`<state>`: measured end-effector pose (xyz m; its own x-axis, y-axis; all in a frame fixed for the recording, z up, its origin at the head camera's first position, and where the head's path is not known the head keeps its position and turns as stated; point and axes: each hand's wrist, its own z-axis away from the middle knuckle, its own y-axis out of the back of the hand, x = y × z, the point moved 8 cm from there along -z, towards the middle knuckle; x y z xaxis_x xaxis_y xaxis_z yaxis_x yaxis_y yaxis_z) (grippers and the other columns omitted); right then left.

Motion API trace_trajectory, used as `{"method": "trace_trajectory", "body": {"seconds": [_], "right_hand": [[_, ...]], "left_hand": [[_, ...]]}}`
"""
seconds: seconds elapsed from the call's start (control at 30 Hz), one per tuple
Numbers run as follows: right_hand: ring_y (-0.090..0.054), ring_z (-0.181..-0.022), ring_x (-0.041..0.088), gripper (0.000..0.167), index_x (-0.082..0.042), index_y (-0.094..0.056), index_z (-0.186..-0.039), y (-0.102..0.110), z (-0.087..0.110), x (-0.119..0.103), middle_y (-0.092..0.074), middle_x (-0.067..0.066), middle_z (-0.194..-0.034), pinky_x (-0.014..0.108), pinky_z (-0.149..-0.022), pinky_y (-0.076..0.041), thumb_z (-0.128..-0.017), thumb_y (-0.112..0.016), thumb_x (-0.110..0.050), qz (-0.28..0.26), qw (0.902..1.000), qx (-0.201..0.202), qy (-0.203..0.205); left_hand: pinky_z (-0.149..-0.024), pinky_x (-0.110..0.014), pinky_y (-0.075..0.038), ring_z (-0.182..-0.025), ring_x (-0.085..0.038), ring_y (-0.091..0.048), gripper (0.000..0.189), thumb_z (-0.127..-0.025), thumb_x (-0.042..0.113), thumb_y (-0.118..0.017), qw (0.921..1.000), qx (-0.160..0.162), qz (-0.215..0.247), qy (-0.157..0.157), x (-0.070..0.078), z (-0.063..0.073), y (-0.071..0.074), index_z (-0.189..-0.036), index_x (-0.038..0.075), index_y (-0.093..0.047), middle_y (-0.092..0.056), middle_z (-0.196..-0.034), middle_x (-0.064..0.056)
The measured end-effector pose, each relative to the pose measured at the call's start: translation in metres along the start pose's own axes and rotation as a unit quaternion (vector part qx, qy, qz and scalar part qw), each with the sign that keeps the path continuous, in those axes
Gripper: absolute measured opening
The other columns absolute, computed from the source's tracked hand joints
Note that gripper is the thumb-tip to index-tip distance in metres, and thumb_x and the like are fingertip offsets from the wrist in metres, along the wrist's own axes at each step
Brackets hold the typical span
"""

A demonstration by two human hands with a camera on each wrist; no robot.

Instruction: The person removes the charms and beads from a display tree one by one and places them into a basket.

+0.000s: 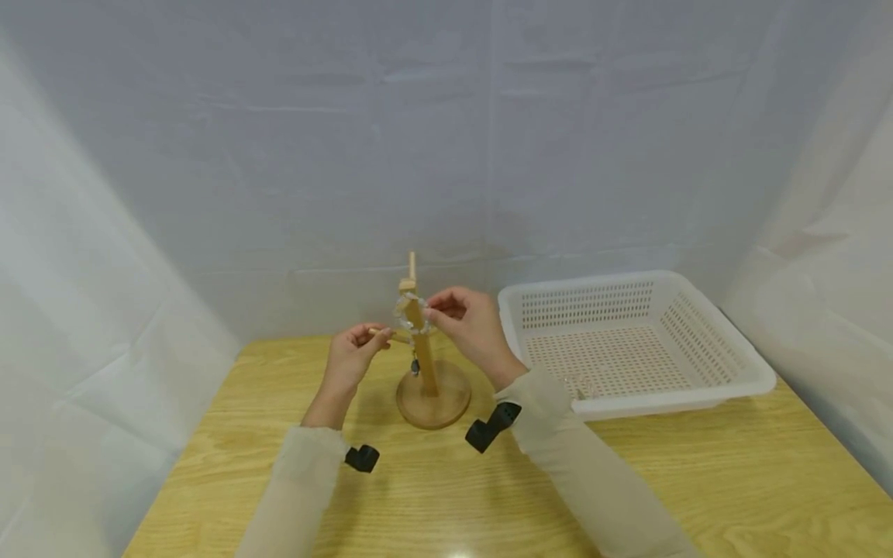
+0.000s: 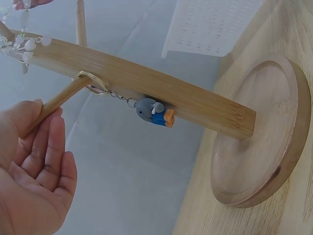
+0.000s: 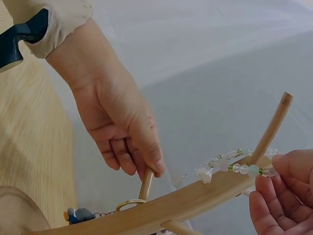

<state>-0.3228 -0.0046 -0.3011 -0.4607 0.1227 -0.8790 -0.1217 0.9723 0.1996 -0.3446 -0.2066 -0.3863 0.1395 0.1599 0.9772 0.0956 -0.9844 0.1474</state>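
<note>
left fingers (image 2: 53,161) grip wooden peg (image 2: 64,97) (keychain (image 2: 146,109) hung there); right fingers (image 3: 267,199) pinch beaded bracelet (image 3: 252,170).

The right grip (image 3: 288,196) pinches a beaded strand (image 3: 253,170), the left grip (image 3: 122,120) a wooden peg (image 3: 146,185).

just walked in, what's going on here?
A person is working at a wooden stand on a table. Their left hand pinches a lower peg, on which a keychain with a small grey-and-blue figure hangs by its ring. Their right hand pinches a beaded strand that looks looped around an upper peg. A white basket sits to the right of the stand.
</note>
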Motion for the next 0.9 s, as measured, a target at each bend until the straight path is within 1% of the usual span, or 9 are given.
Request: {"method": "trace_trajectory", "body": {"seconds": [0.2, 0.33, 0.43, 0.67, 0.9], "right_hand": [[-0.065, -0.083, 0.021, 0.013, 0.001, -0.067, -0.095, 0.000, 0.002, -0.006, -0.068, 0.014, -0.092, 0.028, -0.076, -0.053, -0.088, -0.067, -0.010, -0.022, 0.9997, 0.001, 0.009], [-0.065, -0.083, 0.019, 0.013, 0.000, -0.068, -0.096, 0.000, 0.003, -0.011, -0.068, 0.012, -0.092, 0.027, -0.076, -0.053, -0.088, -0.067, -0.010, -0.019, 0.9997, 0.007, 0.012], [-0.064, -0.082, 0.017, 0.011, -0.001, -0.068, -0.095, -0.001, 0.004, -0.013, -0.068, 0.011, -0.091, 0.026, -0.075, -0.053, -0.088, -0.067, -0.010, -0.018, 0.9997, 0.009, 0.010], [-0.063, -0.079, 0.014, 0.010, -0.003, -0.068, -0.094, -0.002, 0.007, -0.017, -0.069, 0.008, -0.089, 0.026, -0.072, -0.053, -0.089, -0.067, -0.011, -0.016, 0.9997, 0.008, 0.016], [-0.063, -0.079, 0.015, 0.010, 0.000, -0.067, -0.094, -0.001, 0.009, -0.019, -0.068, 0.011, -0.090, 0.025, -0.072, -0.052, -0.088, -0.066, -0.009, -0.030, 0.9992, 0.009, 0.025]], "left_hand": [[-0.081, -0.023, -0.048, -0.077, -0.016, -0.063, 0.019, -0.091, 0.016, -0.065, 1.0000, 0.000, 0.000, -0.001, 0.001, 0.000, 0.000, -0.096, -0.002, -0.064, -0.065, -0.073, 0.011], [-0.081, -0.022, -0.048, -0.076, -0.014, -0.063, 0.017, -0.091, 0.013, -0.064, 1.0000, -0.001, -0.002, 0.002, 0.002, 0.001, 0.000, -0.096, -0.003, -0.064, -0.065, -0.073, 0.011], [-0.080, -0.021, -0.048, -0.076, -0.013, -0.063, 0.019, -0.091, 0.015, -0.064, 1.0000, -0.001, -0.002, 0.003, 0.002, 0.001, -0.001, -0.096, -0.004, -0.064, -0.065, -0.072, 0.011], [-0.080, -0.025, -0.050, -0.073, -0.011, -0.062, 0.023, -0.090, 0.014, -0.065, 0.9999, -0.002, 0.015, -0.006, 0.002, -0.001, -0.002, -0.096, -0.008, -0.063, -0.065, -0.072, 0.011], [-0.079, -0.023, -0.050, -0.072, -0.010, -0.061, 0.016, -0.090, 0.014, -0.066, 0.9999, -0.002, 0.015, -0.006, 0.002, 0.000, -0.001, -0.093, -0.002, -0.065, -0.065, -0.071, 0.010]]}}
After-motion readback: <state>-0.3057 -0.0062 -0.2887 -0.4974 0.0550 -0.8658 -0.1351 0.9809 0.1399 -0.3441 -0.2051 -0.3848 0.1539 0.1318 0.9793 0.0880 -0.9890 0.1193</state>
